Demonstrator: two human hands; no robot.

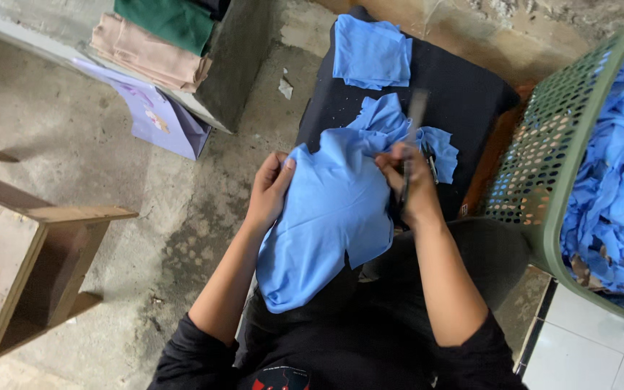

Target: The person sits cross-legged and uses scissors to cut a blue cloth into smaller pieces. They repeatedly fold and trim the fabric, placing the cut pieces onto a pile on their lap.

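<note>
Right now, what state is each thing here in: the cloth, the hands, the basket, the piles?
Blue garment: unfolded, draped over the lap, held at both sides.
Left hand: gripping the garment's edge.
Right hand: closed on a thin dark tool, blurred.
Folded blue piece: lying flat on black cloth.
Green basket: upright, heaped with blue fabric.
Pink and green cloths: folded, stacked.

The thin dark tool (407,162) gripped in the right hand (412,189) is smeared by motion blur, so its kind cannot be told. The left hand (270,189) has its fingertips tucked under the light blue cloth piece (330,217). The green perforated plastic basket (543,173) of blue cloth scraps is cut off by the right edge. The wooden stool (34,267) runs off the left edge.
</note>
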